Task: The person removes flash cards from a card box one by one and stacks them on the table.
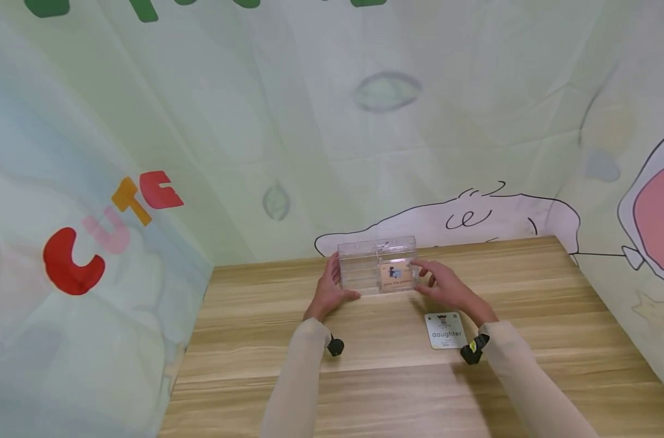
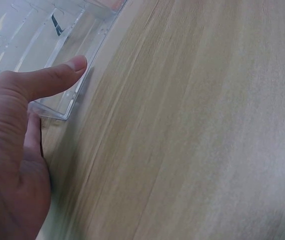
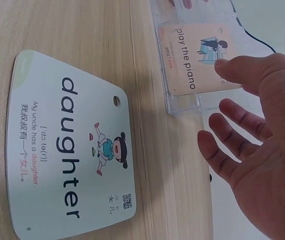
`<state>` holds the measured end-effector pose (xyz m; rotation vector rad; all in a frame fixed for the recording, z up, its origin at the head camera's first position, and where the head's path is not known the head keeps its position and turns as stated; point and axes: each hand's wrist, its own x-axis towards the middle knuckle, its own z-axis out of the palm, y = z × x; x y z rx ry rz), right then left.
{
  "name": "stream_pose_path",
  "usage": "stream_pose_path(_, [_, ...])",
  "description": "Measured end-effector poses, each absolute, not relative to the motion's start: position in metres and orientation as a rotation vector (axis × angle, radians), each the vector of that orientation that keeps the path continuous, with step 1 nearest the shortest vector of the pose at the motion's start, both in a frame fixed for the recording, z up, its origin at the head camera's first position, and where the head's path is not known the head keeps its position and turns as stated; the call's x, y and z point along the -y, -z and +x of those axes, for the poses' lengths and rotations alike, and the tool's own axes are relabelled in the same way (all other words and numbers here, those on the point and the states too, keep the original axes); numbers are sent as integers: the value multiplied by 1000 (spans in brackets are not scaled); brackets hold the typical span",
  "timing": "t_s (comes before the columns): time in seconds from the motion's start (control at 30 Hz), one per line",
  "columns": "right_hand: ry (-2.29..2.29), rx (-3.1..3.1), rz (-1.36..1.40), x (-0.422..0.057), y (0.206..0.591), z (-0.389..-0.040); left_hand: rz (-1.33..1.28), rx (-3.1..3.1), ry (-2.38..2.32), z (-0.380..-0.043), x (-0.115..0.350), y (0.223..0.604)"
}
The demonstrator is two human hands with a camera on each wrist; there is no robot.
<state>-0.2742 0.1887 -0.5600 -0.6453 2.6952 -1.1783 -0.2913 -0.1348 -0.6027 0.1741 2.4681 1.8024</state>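
Observation:
A clear plastic tiered box (image 1: 359, 267) sits near the back edge of the table. My left hand (image 1: 329, 291) grips its left end, the thumb at the front edge and the other fingers along the side. In the box's right half stands an orange "play the piano" card (image 1: 396, 275). My right hand (image 1: 447, 286) is at the box's right end with loosely bent fingers. In the right wrist view, one fingertip (image 3: 223, 66) overlaps the card's edge, while the other fingers are apart from it. A white "daughter" card stack (image 3: 67, 150) lies flat near the right wrist.
The wood-grain table (image 1: 386, 389) extends in front of the box and to both sides. Printed fabric (image 1: 310, 121) with cartoon drawings hangs behind and around the table. A black camera (image 1: 336, 347) is worn at the left wrist, another (image 1: 474, 350) at the right.

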Motion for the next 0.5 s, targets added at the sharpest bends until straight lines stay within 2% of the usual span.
stream_pose_path(0.5, [1178,-2693,-642,-187,557,-275,172,-2466,-1802,-292,136,603])
